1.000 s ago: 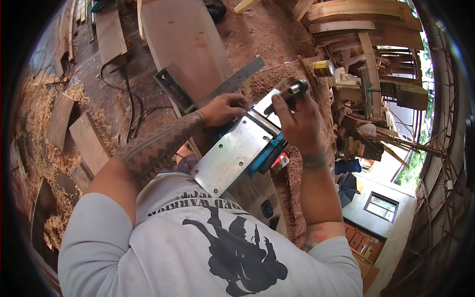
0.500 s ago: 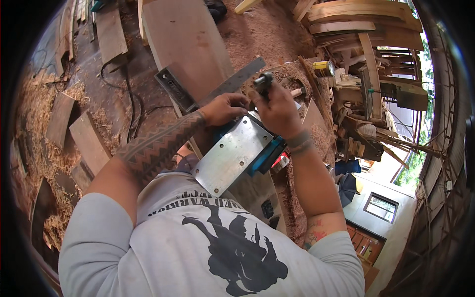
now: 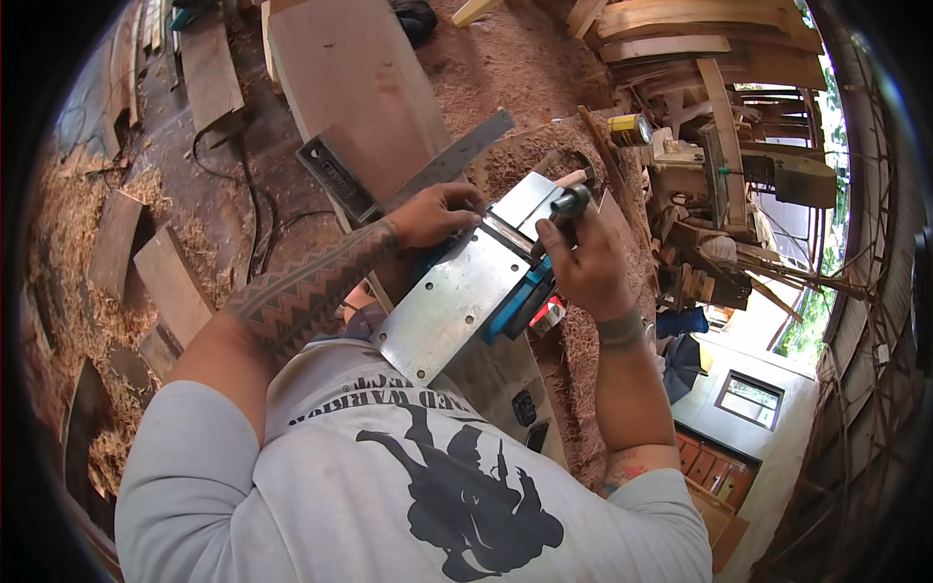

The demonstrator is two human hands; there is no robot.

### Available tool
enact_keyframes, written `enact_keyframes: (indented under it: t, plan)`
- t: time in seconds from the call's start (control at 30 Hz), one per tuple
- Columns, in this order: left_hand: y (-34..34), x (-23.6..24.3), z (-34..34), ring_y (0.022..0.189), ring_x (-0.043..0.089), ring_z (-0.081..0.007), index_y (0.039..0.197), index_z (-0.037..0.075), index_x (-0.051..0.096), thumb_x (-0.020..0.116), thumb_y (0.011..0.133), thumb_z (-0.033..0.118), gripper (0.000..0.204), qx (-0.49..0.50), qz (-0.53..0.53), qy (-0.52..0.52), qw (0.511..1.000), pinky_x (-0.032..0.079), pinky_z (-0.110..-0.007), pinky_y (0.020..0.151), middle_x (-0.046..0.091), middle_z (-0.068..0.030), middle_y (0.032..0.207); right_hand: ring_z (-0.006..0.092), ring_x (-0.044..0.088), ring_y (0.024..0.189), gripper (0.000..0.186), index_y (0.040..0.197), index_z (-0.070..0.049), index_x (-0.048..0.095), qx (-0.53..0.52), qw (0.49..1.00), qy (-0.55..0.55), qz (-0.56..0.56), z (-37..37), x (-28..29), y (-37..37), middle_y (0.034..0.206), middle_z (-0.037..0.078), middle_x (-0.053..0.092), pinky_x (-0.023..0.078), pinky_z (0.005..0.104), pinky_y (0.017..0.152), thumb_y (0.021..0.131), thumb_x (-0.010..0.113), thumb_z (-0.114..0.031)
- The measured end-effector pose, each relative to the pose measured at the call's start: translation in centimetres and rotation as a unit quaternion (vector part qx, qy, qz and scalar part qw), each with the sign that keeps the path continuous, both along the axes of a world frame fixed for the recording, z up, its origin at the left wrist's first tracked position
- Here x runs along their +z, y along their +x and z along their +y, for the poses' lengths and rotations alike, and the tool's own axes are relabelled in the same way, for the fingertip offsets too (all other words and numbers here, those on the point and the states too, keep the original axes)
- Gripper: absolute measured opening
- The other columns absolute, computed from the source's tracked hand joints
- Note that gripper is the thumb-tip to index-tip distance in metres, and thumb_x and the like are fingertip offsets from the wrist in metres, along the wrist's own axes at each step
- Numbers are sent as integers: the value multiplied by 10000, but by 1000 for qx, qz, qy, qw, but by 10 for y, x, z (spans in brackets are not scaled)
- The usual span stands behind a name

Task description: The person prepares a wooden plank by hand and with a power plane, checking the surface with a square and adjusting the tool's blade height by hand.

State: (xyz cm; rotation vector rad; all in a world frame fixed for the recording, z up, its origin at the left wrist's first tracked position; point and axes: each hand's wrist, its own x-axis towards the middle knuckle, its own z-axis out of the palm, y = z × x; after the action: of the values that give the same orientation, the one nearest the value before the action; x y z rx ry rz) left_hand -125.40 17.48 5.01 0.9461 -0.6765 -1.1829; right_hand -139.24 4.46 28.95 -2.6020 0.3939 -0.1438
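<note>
One upturned blue power planer with a silver metal sole (image 3: 452,303) sits close before the person's light grey T-shirt (image 3: 321,476). The left hand (image 3: 434,218) bends its fingers at the planer's left edge; whether they grip, I cannot tell. The right hand (image 3: 591,270) clenches a dark metal tool with a rounded end (image 3: 570,201) near the right edge. Just beyond the left hand, a black-handled steel square (image 3: 449,162) limits the room; the right side opens onto reddish-brown wood shavings (image 3: 580,379). Farther out lie a long pale wooden board (image 3: 355,78) and stacked brown timber (image 3: 695,21).
</note>
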Motion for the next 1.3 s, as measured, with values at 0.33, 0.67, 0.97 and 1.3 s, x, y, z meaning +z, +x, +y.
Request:
enact_keyframes:
  t: [0.33, 0.67, 0.97, 1.3]
  plan:
    - [1, 1, 3, 964, 637, -73, 1193, 49, 692, 712, 1009, 73, 186, 1, 0, 22, 1000, 543, -273, 871, 701, 6, 1076, 297, 721, 785, 182, 1074, -24, 674, 18, 1000, -20, 11, 2, 5, 4, 903, 133, 724, 569, 398, 720, 1003, 747, -174]
    - [-1, 0, 3, 981, 645, -80, 1200, 42, 695, 728, 1008, 84, 199, 8, 8, 9, 1000, 547, -274, 876, 710, 2, 1091, 302, 702, 794, 148, 1060, -31, 666, 100, 988, -119, -21, 2, 11, 7, 943, 131, 716, 551, 416, 705, 1013, 732, -155]
    - [1, -3, 2, 981, 650, -72, 1247, 57, 699, 729, 1012, 91, 239, 12, -19, 17, 1000, 550, -275, 878, 715, 13, 1100, 355, 728, 822, 204, 1122, -21, 644, 247, 893, -349, -139, 4, -26, 52, 905, 162, 726, 566, 474, 740, 1004, 724, -167]
    - [-1, -3, 3, 993, 642, -77, 1226, 49, 697, 723, 1013, 95, 219, 13, 10, 8, 1000, 534, -276, 911, 707, 9, 1085, 436, 684, 833, 217, 1116, -37, 637, 76, 996, 0, -44, 5, -37, 66, 893, 189, 701, 539, 515, 739, 1009, 724, -204]
